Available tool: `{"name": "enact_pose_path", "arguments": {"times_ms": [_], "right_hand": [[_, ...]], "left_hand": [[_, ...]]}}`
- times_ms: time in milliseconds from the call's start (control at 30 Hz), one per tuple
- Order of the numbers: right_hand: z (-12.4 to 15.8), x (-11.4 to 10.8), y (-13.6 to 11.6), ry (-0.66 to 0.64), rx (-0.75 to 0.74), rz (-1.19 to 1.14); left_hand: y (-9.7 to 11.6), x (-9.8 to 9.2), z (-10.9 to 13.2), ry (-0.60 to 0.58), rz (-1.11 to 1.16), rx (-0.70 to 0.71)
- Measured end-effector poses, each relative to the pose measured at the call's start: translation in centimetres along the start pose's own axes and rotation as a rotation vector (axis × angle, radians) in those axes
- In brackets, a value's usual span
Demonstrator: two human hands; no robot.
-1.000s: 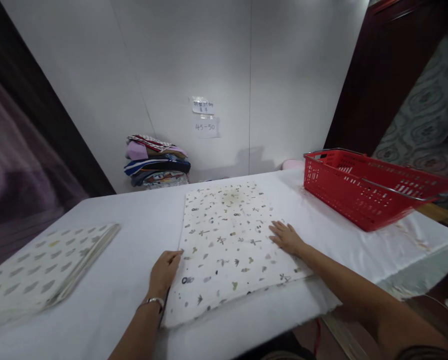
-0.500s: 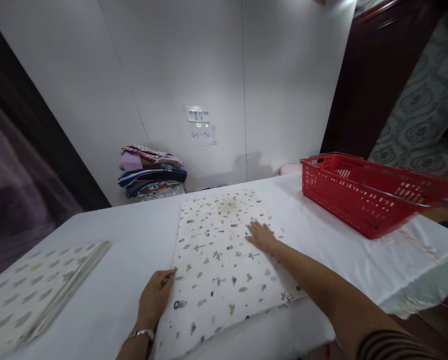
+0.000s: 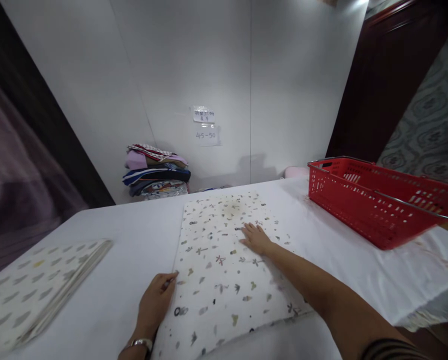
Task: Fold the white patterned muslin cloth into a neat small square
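A white cloth with small printed motifs [image 3: 216, 280] lies folded flat on the white-covered table [image 3: 134, 230]. Its far part has a faint yellowish stain. My right hand [image 3: 257, 239] rests on its upper right area, fingers stretched out and palm down. At the cloth's left edge, my left hand [image 3: 157, 300] is closed, thumb and fingers pinching that edge. The left wrist wears a metal band. Further left lies another folded cloth with grey cloud-like shapes [image 3: 40, 285], apart from both hands.
A red plastic basket [image 3: 359, 207] with metal handles stands at the right of the table. Behind the far edge, a stack of folded clothes [image 3: 156, 172] rises against the white wall [image 3: 194, 60]. Paper labels [image 3: 207, 135] are stuck on the wall. A dark door [image 3: 385, 75] is at right.
My right hand has slid slightly left across the printed cloth. The left hand keeps its place at the edge. The whole view has shifted a little.
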State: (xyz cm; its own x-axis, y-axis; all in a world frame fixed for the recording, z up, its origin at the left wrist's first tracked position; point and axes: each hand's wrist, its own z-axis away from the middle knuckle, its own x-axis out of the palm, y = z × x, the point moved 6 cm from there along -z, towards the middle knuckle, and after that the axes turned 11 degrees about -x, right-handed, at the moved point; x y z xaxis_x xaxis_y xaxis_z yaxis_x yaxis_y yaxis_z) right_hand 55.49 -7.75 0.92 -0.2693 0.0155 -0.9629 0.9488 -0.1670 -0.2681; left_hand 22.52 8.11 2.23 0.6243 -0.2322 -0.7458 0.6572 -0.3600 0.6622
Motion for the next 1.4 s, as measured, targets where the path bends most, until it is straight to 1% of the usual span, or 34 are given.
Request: {"name": "enact_pose_path", "arguments": {"times_ms": [67, 167, 233, 300, 433, 500, 533, 567, 667, 700, 733, 767, 867, 900, 933, 1000, 1067, 1100, 1133, 1233, 1267, 1400], "right_hand": [[0.3, -0.3, 2.0, -0.010, 0.052, 0.013], [1.8, -1.3, 6.1, 0.017, 0.222, 0.074], [2.2, -1.8, 7.5, 0.039, 0.282, 0.101], [1.7, -1.8, 7.2, 0.047, 0.266, 0.107], [-1.2, -0.7, 4.6, 0.026, 0.115, 0.061], [-2.2, -0.5, 4.4, -0.002, 0.062, 0.030], [-2.4, -0.7, 5.0, -0.013, 0.076, 0.027], [-2.5, -0.9, 5.8, -0.018, 0.122, 0.035], [-2.3, -2.0, 8.7, -0.004, 0.342, 0.107], [-2.5, -2.3, 9.0, 0.002, 0.374, 0.130], [-2.8, -2.3, 8.9, 0.011, 0.364, 0.143], [-3.4, -2.2, 8.4, 0.020, 0.320, 0.146], [-5.4, -1.5, 6.2, 0.021, 0.121, 0.083], [-5.9, -1.2, 5.8, 0.010, 0.086, 0.060], [-6.2, -1.2, 5.9, -0.004, 0.089, 0.047], [-6.6, -1.5, 7.1, -0.012, 0.183, 0.059], [-6.6, -2.1, 8.7, 0.010, 0.299, 0.096], [-6.7, -2.4, 9.3, 0.021, 0.322, 0.109], [-7.0, -2.5, 9.6, 0.028, 0.309, 0.116], [-7.9, -2.3, 9.8, 0.013, 0.198, 0.106], [-8.1, -2.3, 10.2, 0.009, 0.204, 0.102], [-8.8, -2.8, 12.4, 0.051, 0.389, 0.128]], "left_hand": [[0.0, 0.0, 0.1, -0.005, -0.007, -0.005], [-0.1, 0.1, 0.0, -0.010, -0.021, -0.018], [-0.2, 0.2, 0.0, -0.008, -0.029, -0.018], [-0.3, 0.3, -0.1, -0.005, -0.032, -0.013], [-0.6, 0.3, -0.1, -0.006, -0.024, -0.008], [-0.8, 0.4, -0.1, -0.009, -0.025, -0.007], [-0.8, 0.4, -0.2, -0.011, -0.027, -0.008], [-0.9, 0.4, -0.2, -0.013, -0.031, -0.012], [-0.9, 0.4, -0.2, -0.023, -0.033, -0.027], [-0.9, 0.5, -0.2, -0.026, -0.029, -0.031], [-0.9, 0.4, -0.2, -0.027, -0.025, -0.036], [-0.9, 0.4, -0.2, -0.023, -0.018, -0.041], [-1.0, 0.3, -0.1, -0.003, 0.000, -0.047], [-1.1, 0.4, -0.1, 0.004, 0.004, -0.047], [-1.2, 0.4, -0.2, 0.009, 0.009, -0.047], [-1.5, 0.6, -0.2, 0.012, 0.021, -0.049], [-2.0, 0.8, -0.3, 0.011, 0.035, -0.061], [-2.2, 0.9, -0.3, 0.008, 0.039, -0.071], [-2.4, 1.0, -0.4, 0.004, 0.042, -0.083], [-2.6, 1.0, -0.3, 0.004, 0.045, -0.120], [-2.5, 0.9, -0.3, 0.007, 0.047, -0.128], [-2.0, 0.6, -0.1, 0.009, 0.061, -0.124]]}}
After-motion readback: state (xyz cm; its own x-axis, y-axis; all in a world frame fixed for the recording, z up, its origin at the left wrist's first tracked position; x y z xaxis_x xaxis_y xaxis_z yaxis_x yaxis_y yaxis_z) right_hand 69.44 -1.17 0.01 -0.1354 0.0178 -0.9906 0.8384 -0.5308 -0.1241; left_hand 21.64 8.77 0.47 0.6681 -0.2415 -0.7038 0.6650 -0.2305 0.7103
